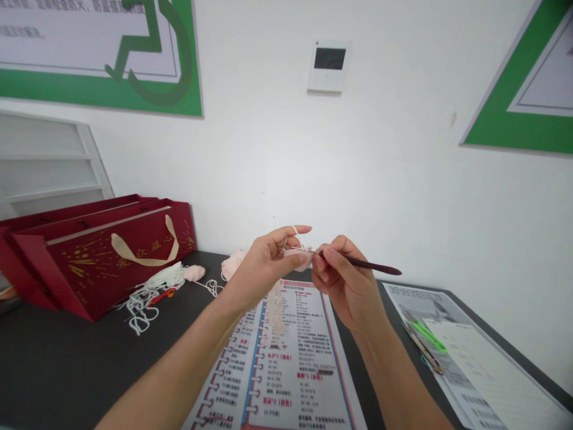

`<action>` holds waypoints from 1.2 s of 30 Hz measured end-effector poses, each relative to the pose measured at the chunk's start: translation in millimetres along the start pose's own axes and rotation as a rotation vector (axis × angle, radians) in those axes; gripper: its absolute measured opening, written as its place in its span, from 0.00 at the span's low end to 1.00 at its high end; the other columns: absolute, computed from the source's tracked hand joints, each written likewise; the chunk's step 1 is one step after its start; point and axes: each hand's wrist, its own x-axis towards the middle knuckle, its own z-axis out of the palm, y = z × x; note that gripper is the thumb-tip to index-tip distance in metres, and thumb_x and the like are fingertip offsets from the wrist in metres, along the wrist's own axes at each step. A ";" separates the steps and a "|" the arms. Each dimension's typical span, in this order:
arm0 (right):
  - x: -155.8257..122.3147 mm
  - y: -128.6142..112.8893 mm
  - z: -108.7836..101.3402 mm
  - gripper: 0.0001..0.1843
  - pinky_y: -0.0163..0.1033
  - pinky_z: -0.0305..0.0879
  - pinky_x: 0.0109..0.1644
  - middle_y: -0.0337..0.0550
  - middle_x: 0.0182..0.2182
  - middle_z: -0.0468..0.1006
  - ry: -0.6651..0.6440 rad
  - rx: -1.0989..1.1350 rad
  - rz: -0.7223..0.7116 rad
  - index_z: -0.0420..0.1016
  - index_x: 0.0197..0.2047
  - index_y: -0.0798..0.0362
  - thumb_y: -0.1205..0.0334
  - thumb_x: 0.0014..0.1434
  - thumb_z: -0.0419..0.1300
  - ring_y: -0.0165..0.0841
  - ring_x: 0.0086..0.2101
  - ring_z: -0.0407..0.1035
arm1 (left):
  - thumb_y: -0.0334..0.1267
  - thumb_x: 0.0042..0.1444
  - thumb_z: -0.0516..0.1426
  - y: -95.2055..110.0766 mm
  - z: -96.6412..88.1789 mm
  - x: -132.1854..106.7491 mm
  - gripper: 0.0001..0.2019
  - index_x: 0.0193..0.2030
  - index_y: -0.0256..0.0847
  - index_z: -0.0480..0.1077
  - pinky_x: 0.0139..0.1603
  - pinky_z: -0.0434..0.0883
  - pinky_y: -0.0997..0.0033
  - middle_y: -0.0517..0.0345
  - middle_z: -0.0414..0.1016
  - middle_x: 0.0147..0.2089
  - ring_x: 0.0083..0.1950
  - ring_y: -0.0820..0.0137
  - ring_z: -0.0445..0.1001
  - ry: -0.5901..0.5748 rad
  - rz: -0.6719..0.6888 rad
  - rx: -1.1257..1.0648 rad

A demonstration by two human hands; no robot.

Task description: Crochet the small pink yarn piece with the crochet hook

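Note:
My left hand [264, 263] pinches a small pale pink crocheted piece [299, 258] between thumb and fingers, with pink yarn looped over the raised index finger. My right hand [342, 280] is closed round a dark crochet hook [367, 265], its tip poked into the pink piece. Both hands hover above a printed spiral-bound sheet [286, 364] lying on the dark table [67, 358]. A strand of yarn hangs down from the piece toward the sheet.
Red gift bags [102, 251] with a cream ribbon handle stand at the left. White and pink yarn [156, 286] lies beside them, and a pink yarn ball [233, 263] behind my left hand. Papers with green-handled scissors [427, 337] lie at the right. A white wall stands behind.

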 end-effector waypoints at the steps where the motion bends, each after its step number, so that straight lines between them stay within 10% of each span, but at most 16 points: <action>1: -0.4 0.3 1.1 0.12 0.29 0.53 0.19 0.33 0.20 0.65 0.005 -0.003 -0.003 0.60 0.26 0.52 0.62 0.57 0.59 0.23 0.19 0.55 | 0.35 0.50 0.62 0.3 1.4 -0.8 0.21 0.53 0.42 0.70 0.42 0.66 0.68 0.62 0.67 0.33 0.34 0.74 0.68 0.013 0.003 0.025; 17: 4.1 -10.7 -4.8 0.14 0.27 0.48 0.16 0.34 0.20 0.66 0.049 0.033 0.036 0.59 0.25 0.52 0.62 0.53 0.62 0.22 0.19 0.54 | 0.32 0.45 0.66 4.5 -13.9 2.3 0.23 0.51 0.43 0.73 0.32 0.65 0.78 0.61 0.70 0.30 0.29 0.77 0.69 -0.152 -0.170 -0.263; 36: -0.2 -14.4 -18.0 0.05 0.28 0.55 0.16 0.35 0.22 0.70 -0.211 -0.003 -0.090 0.69 0.29 0.51 0.69 0.55 0.61 0.25 0.20 0.60 | 0.31 0.39 0.62 -0.5 -26.9 7.5 0.16 0.40 0.40 0.78 0.31 0.66 0.71 0.57 0.71 0.25 0.27 0.72 0.68 -0.343 -0.403 -0.534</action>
